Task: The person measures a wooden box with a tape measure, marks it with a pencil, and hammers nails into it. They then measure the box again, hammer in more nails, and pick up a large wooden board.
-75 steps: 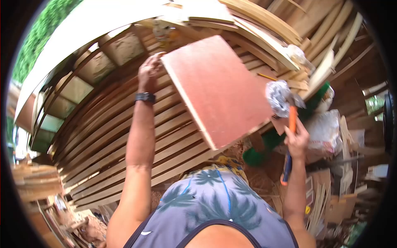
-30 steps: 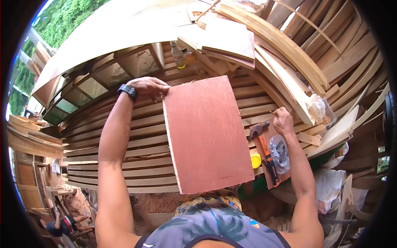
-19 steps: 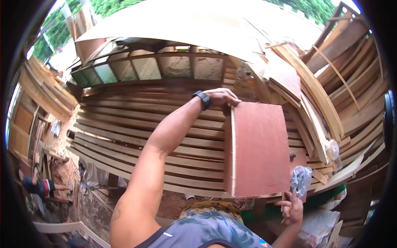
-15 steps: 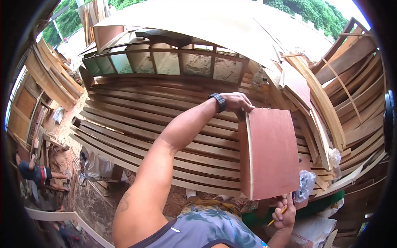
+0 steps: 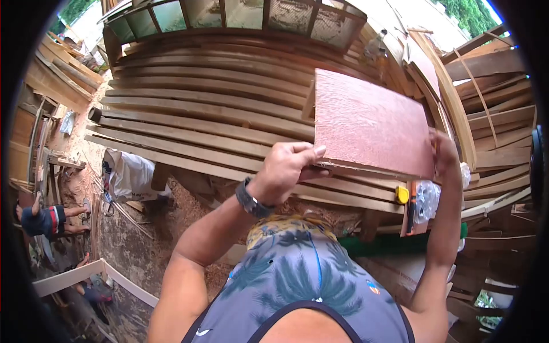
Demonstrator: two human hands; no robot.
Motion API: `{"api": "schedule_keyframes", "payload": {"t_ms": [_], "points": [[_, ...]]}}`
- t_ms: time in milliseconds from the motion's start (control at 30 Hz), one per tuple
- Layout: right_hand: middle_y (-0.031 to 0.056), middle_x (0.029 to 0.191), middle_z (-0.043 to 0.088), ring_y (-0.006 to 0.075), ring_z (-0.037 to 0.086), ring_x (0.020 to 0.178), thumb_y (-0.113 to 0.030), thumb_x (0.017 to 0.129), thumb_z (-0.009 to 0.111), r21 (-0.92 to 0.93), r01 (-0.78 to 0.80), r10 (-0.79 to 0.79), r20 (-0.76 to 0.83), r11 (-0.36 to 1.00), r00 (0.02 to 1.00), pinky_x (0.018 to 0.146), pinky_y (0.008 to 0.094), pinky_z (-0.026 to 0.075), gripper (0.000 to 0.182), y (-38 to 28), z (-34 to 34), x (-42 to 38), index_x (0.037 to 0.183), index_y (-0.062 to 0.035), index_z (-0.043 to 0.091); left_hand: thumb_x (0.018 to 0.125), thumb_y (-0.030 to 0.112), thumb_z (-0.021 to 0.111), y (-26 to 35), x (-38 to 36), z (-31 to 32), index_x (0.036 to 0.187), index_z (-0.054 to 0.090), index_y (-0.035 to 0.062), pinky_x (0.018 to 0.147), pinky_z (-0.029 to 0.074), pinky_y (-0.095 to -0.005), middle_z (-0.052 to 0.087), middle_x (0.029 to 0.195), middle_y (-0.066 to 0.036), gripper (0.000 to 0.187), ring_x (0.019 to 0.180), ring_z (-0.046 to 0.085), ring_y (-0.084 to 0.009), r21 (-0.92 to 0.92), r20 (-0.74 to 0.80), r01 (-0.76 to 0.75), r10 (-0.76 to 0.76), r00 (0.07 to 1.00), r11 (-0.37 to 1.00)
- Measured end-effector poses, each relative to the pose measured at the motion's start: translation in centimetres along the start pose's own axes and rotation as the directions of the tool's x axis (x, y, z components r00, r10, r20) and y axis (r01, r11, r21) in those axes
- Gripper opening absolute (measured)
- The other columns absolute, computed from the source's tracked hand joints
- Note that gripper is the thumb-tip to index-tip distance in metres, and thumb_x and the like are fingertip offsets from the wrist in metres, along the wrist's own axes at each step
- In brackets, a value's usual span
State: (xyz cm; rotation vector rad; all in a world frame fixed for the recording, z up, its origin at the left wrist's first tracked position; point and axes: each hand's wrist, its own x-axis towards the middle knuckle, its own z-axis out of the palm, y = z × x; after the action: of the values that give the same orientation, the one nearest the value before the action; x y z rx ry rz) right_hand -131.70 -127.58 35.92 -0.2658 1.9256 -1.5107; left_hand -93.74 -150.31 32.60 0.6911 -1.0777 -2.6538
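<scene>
A wooden box with a reddish plywood face (image 5: 372,126) is tilted above the slatted bench, held between my two hands. My left hand (image 5: 289,171), with a watch on its wrist, pinches the near left corner, thumb on the plywood face and fingers below. My right hand (image 5: 446,153) grips the right edge; its fingers are partly hidden, and I cannot make out whether a pencil is still in it. Beneath the box, near its right corner, are a yellow tape measure (image 5: 402,195) and a dark tool with an orange end (image 5: 410,214).
Long wooden slats (image 5: 189,120) form the bench top. Behind them lies a frame with glass panes (image 5: 206,14). A clear plastic bag (image 5: 426,201) is by the tools. Boards (image 5: 497,120) are stacked at right. Another person (image 5: 43,220) is at far left.
The box has turned and tilted, its plywood face now upward. My left hand has moved from its far edge to the near left corner; my right hand from below to the right edge.
</scene>
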Motion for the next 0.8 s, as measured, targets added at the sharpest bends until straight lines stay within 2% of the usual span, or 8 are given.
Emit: {"api": "schedule_keyframes", "payload": {"t_ms": [133,200,233,300,400,467,667,800], "points": [[0.0030,0.072,0.060,0.0146,0.055,0.061,-0.016,0.085,0.053,-0.477,0.193,-0.162,0.107,0.857,0.981,0.056,0.0274,0.044,0.025,-4.2,3.5,7.8,0.090,-0.0009,0.073,0.103,0.011,0.059,-7.4,-3.0,4.4,0.116,0.063,-0.0093,0.096,0.059,-0.0367,0.068,0.120,-0.017,0.024,0.105,0.070,-0.0260,-0.328,-0.044,-0.022,0.008,0.999,0.944],[0.0073,0.087,0.070,0.0207,0.063,0.082,-0.015,0.079,0.054,-0.669,0.726,-0.562,0.543,0.160,0.624,0.076,0.0313,0.051,0.039,-3.8,3.3,12.9,0.106,0.0044,0.073,0.103,0.009,0.058,-10.8,-2.8,7.0,0.113,0.061,-0.0080,0.099,0.057,-0.0377,0.068,0.117,-0.017,0.020,0.107,0.069,-0.0278,-0.431,-0.090,-0.070,0.034,0.995,0.899],[0.0073,0.087,0.070,0.0207,0.063,0.082,-0.015,0.079,0.054,-0.653,0.742,-0.565,0.559,0.152,0.607,0.076,0.0313,0.051,0.039,-4.9,4.9,12.9,0.106,0.0044,0.073,0.103,0.008,0.058,-12.3,-2.1,8.2,0.111,0.061,-0.0065,0.099,0.057,-0.0377,0.068,0.116,-0.016,0.017,0.107,0.069,-0.0277,-0.460,-0.125,-0.116,0.065,0.990,0.880],[0.0095,0.103,0.075,0.0211,0.064,0.093,-0.013,0.076,0.053,-0.537,0.616,-0.408,0.464,0.576,0.786,0.088,0.0309,0.049,0.046,-6.8,7.8,12.6,0.115,0.0044,0.072,0.102,0.005,0.059,-15.3,-0.9,10.2,0.105,0.060,-0.0031,0.100,0.057,-0.0372,0.068,0.112,-0.014,0.009,0.106,0.070,-0.0267,-0.489,-0.198,-0.185,0.098,0.975,0.853],[0.0127,0.112,0.075,0.0200,0.064,0.097,-0.014,0.075,0.055,-0.532,0.773,-0.434,0.640,0.345,0.634,0.094,0.0291,0.046,0.048,-8.3,8.6,14.7,0.116,0.0024,0.073,0.102,0.004,0.059,-16.8,-0.1,13.6,0.105,0.062,-0.0063,0.101,0.057,-0.0369,0.069,0.109,-0.014,0.011,0.105,0.071,-0.0262,-0.449,-0.222,-0.225,0.136,0.966,0.865],[0.0132,0.100,0.076,0.0232,0.067,0.089,-0.009,0.071,0.058,-0.641,0.685,-0.534,0.466,0.347,0.706,0.084,0.0311,0.050,0.034,-9.2,11.2,8.5,0.098,0.0016,0.075,0.102,0.006,0.060,-17.7,0.3,15.4,0.112,0.064,-0.0098,0.101,0.057,-0.0361,0.070,0.111,-0.014,0.019,0.103,0.071,-0.0242,-0.429,-0.222,-0.267,0.186,0.957,0.863],[0.0148,0.091,0.075,0.0275,0.068,0.081,-0.005,0.070,0.058,-0.361,0.931,-0.441,0.827,0.059,0.349,0.075,0.0344,0.053,0.024,-7.0,11.6,20.3,0.088,0.0014,0.073,0.102,0.006,0.061,-21.0,2.4,15.9,0.123,0.061,-0.0071,0.100,0.056,-0.0351,0.068,0.118,-0.015,0.025,0.107,0.070,-0.0249,-0.460,-0.245,-0.322,0.230,0.942,0.827],[0.0167,0.079,0.071,0.0329,0.068,0.071,-0.002,0.070,0.058,0.016,0.977,-0.489,0.864,-0.214,-0.122,0.064,0.0396,0.054,0.016,-4.3,12.1,21.8,0.079,0.0008,0.071,0.099,0.004,0.064,-22.8,4.0,15.2,0.121,0.059,-0.0053,0.101,0.057,-0.0356,0.067,0.117,-0.014,0.024,0.106,0.070,-0.0259,-0.432,-0.287,-0.303,0.189,0.939,0.849]]}}
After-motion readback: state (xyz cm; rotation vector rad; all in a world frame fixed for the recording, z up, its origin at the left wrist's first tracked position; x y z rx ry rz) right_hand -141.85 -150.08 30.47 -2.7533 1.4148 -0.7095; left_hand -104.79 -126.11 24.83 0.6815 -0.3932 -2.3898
